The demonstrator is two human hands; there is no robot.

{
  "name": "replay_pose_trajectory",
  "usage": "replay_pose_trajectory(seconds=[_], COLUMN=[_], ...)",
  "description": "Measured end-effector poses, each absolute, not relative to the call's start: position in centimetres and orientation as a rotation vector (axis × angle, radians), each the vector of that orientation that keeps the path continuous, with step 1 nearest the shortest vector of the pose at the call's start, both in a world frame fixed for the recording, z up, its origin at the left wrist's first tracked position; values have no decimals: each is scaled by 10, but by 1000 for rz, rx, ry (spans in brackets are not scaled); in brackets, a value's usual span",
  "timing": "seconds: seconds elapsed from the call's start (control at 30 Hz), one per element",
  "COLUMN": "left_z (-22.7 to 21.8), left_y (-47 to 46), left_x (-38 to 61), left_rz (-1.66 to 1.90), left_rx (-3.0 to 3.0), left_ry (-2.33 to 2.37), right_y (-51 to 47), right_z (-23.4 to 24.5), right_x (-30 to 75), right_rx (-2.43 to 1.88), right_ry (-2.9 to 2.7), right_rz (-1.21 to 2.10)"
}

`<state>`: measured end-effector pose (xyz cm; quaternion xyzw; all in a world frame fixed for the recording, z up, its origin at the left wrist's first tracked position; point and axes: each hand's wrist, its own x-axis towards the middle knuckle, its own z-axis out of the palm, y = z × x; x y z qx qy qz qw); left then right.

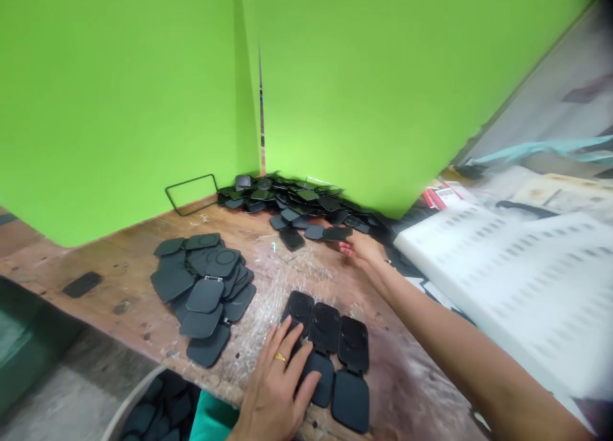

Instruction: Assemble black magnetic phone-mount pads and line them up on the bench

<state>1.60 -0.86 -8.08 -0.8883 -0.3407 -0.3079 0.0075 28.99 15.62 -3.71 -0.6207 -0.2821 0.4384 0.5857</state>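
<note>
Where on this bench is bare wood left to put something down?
Bare wood shows between the lone piece and the left pile, and in the middle strip between that pile, the back heap and the laid-out pieces under the left hand. The back corner and right side by the white panel are crowded.

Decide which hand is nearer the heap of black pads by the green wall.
Right. The right hand reaches the front edge of the heap; the left hand rests flat on laid-out pads, well short of it.

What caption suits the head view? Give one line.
Left hand rests on laid-out black covers; right hand touches one cover by the far pile.
</note>
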Motion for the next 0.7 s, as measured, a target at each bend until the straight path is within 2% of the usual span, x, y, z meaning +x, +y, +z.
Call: replay_pose_trajectory(seconds=[0.3, 0.43, 0.57, 0.7], left_z=[-86, -76, -55, -44], left_y=[-5, -4, -14, -37], left_x=[19, 18, 36, 71], left_rz=[-1042, -1020, -923, -763], left_rx=[-2838, -2879, -2943, -3144], left_ry=[-1075, -1060, -959, -732], right_y=[17, -28, -54, -61], right_z=[-17, -12, -23, -44], right_x=[365, 382, 374, 355], right_rx=[-1505, -1576, -1694, -1810], right_ry=[-514, -647, -896, -1073], right_rz=[975, 1117, 1316, 1260])
